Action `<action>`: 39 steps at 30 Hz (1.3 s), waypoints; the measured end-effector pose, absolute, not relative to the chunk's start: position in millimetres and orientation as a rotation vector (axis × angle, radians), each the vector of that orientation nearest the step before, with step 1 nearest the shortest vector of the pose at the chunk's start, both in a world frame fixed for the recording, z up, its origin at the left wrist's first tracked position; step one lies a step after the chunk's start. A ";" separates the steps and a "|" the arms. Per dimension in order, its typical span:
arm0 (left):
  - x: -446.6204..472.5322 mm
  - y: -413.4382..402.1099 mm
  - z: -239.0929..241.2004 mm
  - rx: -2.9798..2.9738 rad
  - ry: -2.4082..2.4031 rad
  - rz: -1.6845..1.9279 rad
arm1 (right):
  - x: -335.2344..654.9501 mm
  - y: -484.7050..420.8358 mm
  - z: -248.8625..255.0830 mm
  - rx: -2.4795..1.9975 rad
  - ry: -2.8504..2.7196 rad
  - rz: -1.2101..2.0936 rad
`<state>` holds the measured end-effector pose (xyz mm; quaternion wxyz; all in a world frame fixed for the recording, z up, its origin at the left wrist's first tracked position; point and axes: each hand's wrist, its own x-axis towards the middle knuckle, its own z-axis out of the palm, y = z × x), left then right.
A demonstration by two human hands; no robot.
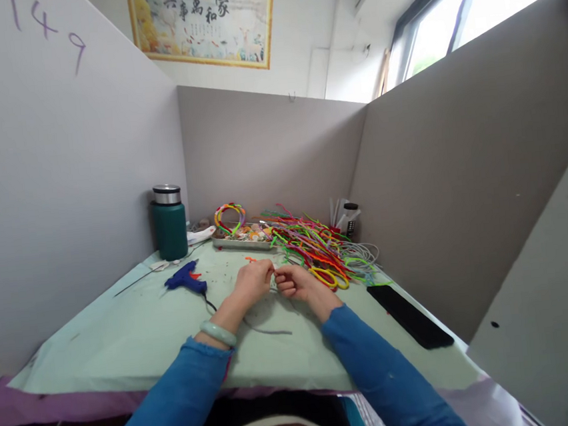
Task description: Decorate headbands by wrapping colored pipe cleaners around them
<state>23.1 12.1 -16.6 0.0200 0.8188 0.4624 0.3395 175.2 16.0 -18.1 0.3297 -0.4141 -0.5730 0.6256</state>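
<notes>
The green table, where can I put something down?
Biggest spot: front left, between the blue glue gun and left sleeve. A narrower one lies between the right sleeve and black slab. The back's crowded with the tray and colourful stems.

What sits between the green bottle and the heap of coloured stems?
In the head view, mainly a metal tray of small pieces, a multicoloured ring and a white object.

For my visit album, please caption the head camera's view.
Left hand and right hand close together over a pale-green table cover, near a blue glue gun and colorful pipe cleaners.
</notes>
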 end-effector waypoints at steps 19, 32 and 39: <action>18.2 26.7 -15.8 1.668 1.188 0.924 | 189.5 4.6 -21.3 -1.004 -2.180 -0.093; 20.3 31.0 -24.0 2.174 1.259 0.998 | 175.8 10.3 -28.0 -1.224 -1.935 0.257; 24.3 9.0 -16.2 2.548 1.236 1.019 | 184.9 17.6 -15.6 -1.202 -1.293 1.903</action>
